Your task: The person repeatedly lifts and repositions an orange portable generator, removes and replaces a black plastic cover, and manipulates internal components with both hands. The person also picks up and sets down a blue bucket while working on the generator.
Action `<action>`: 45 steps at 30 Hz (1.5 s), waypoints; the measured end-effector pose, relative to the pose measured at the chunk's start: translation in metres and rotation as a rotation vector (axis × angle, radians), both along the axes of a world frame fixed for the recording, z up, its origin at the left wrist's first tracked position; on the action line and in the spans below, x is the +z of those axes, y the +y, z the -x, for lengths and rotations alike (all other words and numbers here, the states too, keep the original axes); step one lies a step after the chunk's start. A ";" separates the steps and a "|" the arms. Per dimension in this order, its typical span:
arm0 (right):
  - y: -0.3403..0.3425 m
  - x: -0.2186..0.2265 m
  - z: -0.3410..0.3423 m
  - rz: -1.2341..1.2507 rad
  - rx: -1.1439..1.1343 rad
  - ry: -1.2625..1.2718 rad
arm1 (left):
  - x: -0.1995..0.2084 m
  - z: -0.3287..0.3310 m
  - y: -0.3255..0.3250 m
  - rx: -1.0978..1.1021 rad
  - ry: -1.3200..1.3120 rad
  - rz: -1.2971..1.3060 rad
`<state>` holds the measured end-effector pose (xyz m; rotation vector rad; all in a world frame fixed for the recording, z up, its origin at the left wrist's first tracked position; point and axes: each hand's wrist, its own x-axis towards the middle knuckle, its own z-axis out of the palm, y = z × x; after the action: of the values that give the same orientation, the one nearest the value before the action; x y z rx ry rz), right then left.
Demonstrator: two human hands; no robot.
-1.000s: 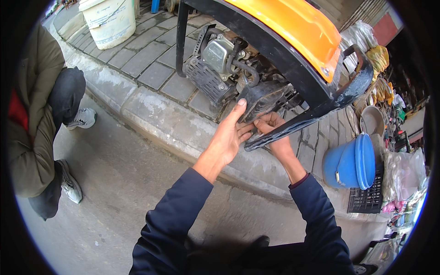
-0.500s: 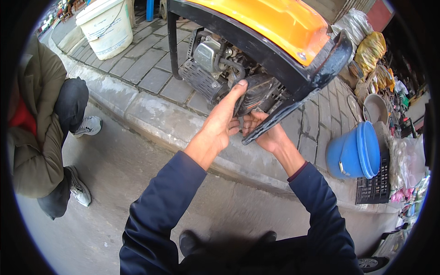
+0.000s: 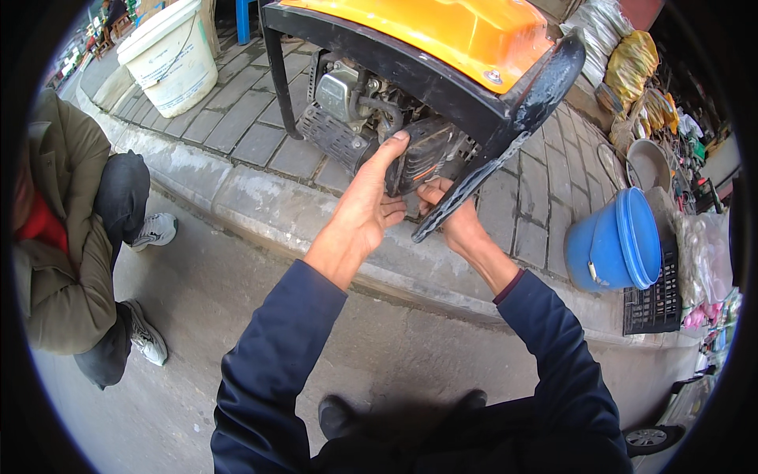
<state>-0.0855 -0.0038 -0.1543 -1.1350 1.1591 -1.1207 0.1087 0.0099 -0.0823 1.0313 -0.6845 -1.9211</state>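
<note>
A portable generator with an orange tank (image 3: 442, 39) and a black tube frame (image 3: 395, 59) stands on the paved kerb, its engine (image 3: 339, 91) showing under the tank. Low on this side is a ribbed black cover (image 3: 422, 162), which looks like an air filter housing. My left hand (image 3: 359, 213) grips it, thumb pressed on its face and fingers curled below. At its lower right edge, my right hand (image 3: 458, 217) has its fingers bent in a pinch. A slanting frame bar crosses in front of that hand, and what its fingertips hold cannot be made out.
A person in an olive jacket (image 3: 71, 237) crouches at the left. On the pavement stand a white bucket (image 3: 170, 67) at the back left and a blue bucket (image 3: 608, 241) at the right, beside a black crate (image 3: 654, 296). Bags (image 3: 632, 63) are heaped behind.
The generator and surroundings sit slightly differently in view as my head shifted. My left hand keeps its hold on the cover. My right hand's fingers have drawn closer together at its lower edge.
</note>
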 end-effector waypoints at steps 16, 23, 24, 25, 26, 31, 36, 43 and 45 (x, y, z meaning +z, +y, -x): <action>-0.008 0.002 0.008 -0.457 0.147 -0.504 | 0.007 0.001 0.004 0.005 0.023 0.028; 0.002 0.007 -0.001 -0.112 0.009 -0.048 | 0.007 0.001 0.003 0.032 0.047 -0.005; 0.003 0.007 -0.001 -0.022 -0.010 0.066 | 0.007 0.002 0.003 0.036 0.049 -0.003; 0.003 0.006 -0.002 -0.055 -0.014 0.014 | 0.007 0.002 0.003 0.041 0.050 -0.002; 0.002 0.005 -0.002 -0.063 -0.006 -0.055 | 0.007 0.002 0.003 0.045 0.052 0.000; -0.005 0.001 0.007 -0.290 0.092 -0.372 | 0.007 0.003 0.003 0.045 0.052 0.028; -0.009 0.001 0.010 -0.462 0.183 -0.517 | 0.007 0.002 0.002 0.028 0.043 0.008; -0.004 0.004 0.007 -0.031 0.041 0.025 | 0.004 0.001 0.000 0.022 0.037 -0.021; -0.001 0.005 0.005 -0.021 0.035 0.012 | 0.003 0.000 0.000 0.021 0.037 -0.015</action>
<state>-0.0907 -0.0051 -0.1492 -1.1430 1.1538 -1.0741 0.1085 0.0101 -0.0789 1.0063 -0.6373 -1.9249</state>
